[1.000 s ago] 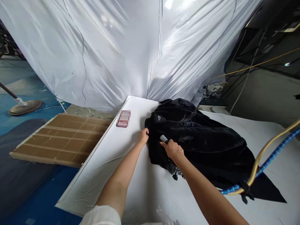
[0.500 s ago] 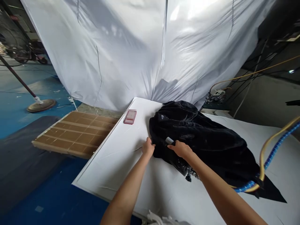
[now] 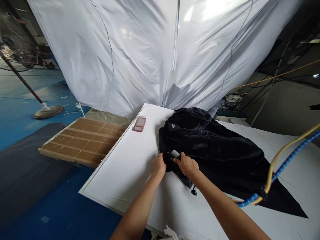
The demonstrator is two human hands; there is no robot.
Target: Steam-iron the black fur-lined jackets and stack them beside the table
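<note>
A black plush garment (image 3: 220,146) with a small label near its collar lies spread over the white table (image 3: 125,166). My left hand (image 3: 159,165) is closed on the garment's near left edge. In my right hand (image 3: 186,163) is a dark handheld tool (image 3: 175,153) with a light grey tip, its lower part running under the hand. The tool's tip lies over the fabric, just right of my left hand. A pixelated red and white item (image 3: 140,124) rests on the table beyond my left hand.
White sheeting (image 3: 125,56) hangs behind the table. A blue hose and a yellow hose (image 3: 270,170) loop over the garment at the right. Taped cardboard (image 3: 85,140) sits left of the table, and a stand's round base (image 3: 48,112) is on the blue floor.
My right hand and the tool have moved left and slightly down, closer to my left hand. My left hand has shifted a little down along the garment's edge. The hoses have swung slightly left.
</note>
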